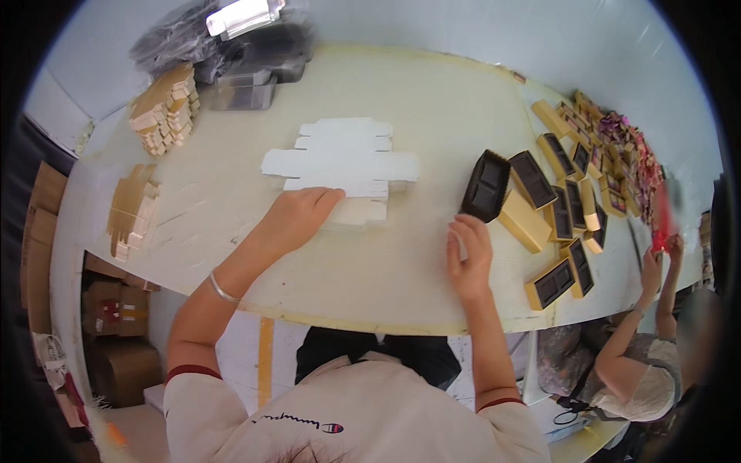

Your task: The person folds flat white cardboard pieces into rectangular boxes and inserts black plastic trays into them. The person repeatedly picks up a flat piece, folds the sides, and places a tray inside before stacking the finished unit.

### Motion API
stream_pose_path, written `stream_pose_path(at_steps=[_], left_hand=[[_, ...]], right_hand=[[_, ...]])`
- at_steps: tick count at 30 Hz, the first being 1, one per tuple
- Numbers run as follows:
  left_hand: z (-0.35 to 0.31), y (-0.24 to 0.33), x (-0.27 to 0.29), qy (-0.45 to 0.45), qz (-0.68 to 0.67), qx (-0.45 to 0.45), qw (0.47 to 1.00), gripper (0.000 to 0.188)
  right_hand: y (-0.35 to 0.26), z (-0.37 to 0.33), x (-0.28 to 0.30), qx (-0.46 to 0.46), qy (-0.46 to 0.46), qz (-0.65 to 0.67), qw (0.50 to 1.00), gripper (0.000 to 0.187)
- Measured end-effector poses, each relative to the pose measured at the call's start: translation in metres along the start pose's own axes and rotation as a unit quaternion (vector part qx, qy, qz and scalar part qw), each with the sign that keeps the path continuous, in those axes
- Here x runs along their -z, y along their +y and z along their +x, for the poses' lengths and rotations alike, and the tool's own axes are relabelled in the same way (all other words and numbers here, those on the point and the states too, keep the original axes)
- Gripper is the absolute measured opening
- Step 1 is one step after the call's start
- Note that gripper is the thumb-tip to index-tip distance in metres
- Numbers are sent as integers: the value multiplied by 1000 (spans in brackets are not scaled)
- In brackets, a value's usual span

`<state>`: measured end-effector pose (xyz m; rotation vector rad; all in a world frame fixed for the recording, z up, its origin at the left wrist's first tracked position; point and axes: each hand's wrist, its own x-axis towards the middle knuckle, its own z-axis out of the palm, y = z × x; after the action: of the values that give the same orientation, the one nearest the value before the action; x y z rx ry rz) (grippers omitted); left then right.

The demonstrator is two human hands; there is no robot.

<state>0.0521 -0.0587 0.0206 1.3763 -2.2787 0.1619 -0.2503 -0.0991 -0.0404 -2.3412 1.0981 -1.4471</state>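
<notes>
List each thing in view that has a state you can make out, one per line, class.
White carton blank: flat, unfolded
Left hand: on the blank's near part
Black tray: empty
Right hand: open, fingertips at the tray's near end
Gold boxes: folded up, several holding black trays
Gold blanks: flat, piled
Plastic wrapping: crumpled

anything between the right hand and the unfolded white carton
Nothing visible stands between the right hand and the unfolded white carton; the black two-well tray sits just beyond that hand, right of the path.
</notes>
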Motion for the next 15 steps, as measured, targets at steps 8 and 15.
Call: stream_pose_path(at_steps=[8,15], left_hand=[[-6,-15,-9,-19,-215,182,959,7],[15,-6,14,-104,-127,51,985,21]], right_hand=[[2,1,1,-9,30,31,999,21],[6,-3,-2,-17,36,51,998,14]])
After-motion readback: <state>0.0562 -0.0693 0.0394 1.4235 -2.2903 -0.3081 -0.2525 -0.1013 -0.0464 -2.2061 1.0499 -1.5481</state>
